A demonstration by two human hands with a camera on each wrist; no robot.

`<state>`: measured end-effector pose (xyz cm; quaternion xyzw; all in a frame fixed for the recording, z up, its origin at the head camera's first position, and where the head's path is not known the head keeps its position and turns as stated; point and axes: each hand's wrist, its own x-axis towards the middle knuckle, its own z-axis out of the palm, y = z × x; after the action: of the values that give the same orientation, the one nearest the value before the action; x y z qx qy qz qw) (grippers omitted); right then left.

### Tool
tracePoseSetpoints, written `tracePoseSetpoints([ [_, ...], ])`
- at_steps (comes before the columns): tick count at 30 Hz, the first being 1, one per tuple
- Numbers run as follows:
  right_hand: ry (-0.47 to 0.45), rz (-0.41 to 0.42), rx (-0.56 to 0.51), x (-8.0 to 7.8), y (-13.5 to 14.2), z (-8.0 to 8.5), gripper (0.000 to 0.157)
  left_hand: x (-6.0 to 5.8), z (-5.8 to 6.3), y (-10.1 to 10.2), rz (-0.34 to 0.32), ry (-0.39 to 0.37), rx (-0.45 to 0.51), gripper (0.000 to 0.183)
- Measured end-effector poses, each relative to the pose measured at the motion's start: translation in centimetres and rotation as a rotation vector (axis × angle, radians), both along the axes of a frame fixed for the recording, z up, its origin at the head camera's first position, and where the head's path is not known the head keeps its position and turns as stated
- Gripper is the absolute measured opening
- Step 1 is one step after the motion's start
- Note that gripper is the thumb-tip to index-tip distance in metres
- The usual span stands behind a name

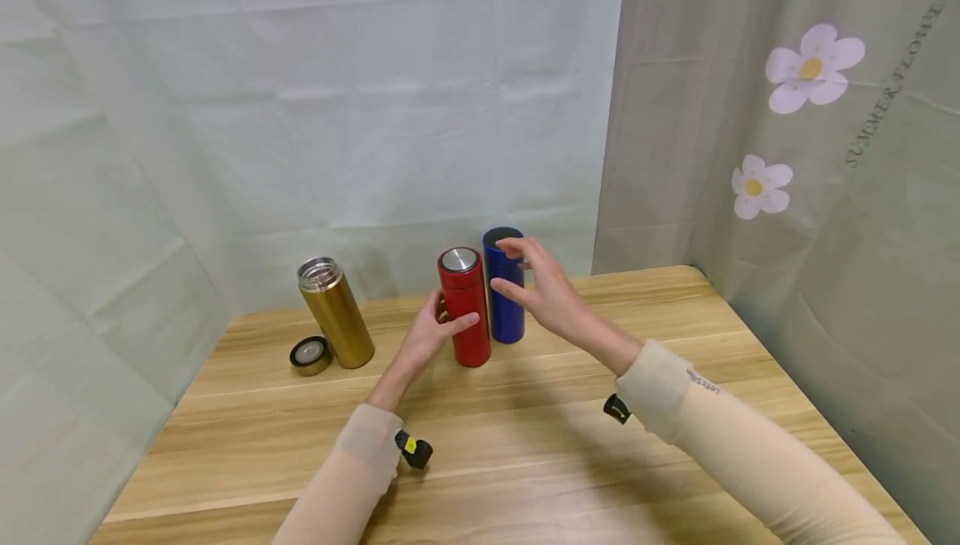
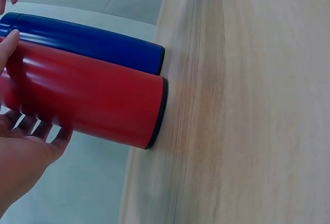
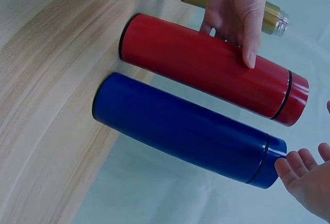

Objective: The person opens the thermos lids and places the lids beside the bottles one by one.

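A red thermos bottle (image 1: 470, 347) with a silver-topped lid stands upright on the table. My left hand (image 1: 429, 335) holds its side, with the thumb across the front and the fingers on the other side (image 2: 44, 131). Just right of the red one and slightly behind is a blue thermos bottle (image 1: 510, 324), its lid (image 3: 273, 165) on. My right hand (image 1: 553, 295) is at the blue lid, fingers spread and thumb apart; whether it touches the lid I cannot tell.
At the left, a gold thermos bottle (image 1: 339, 320) stands without its lid, showing a steel mouth. Its gold lid (image 1: 311, 356) lies beside it, inner side up. The wooden table (image 1: 480, 462) backs onto a pale curtain (image 1: 420, 95), with a flowered one (image 1: 817, 220) at the right.
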<state>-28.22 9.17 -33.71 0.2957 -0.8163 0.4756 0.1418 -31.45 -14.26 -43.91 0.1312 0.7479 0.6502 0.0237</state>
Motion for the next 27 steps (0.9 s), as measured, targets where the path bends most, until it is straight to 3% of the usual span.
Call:
tracePoseSetpoints([
  [14, -0.012, 0.01, 0.004, -0.1, -0.2, -0.4, 0.054, -0.3, -0.3, 0.3, 0.009, 0.002, 0.016, 0.074],
  [27, -0.017, 0.019, -0.051, 0.6, 0.4, 0.2, 0.055, 0.5, 0.7, 0.7, 0.024, 0.009, -0.017, 0.078],
])
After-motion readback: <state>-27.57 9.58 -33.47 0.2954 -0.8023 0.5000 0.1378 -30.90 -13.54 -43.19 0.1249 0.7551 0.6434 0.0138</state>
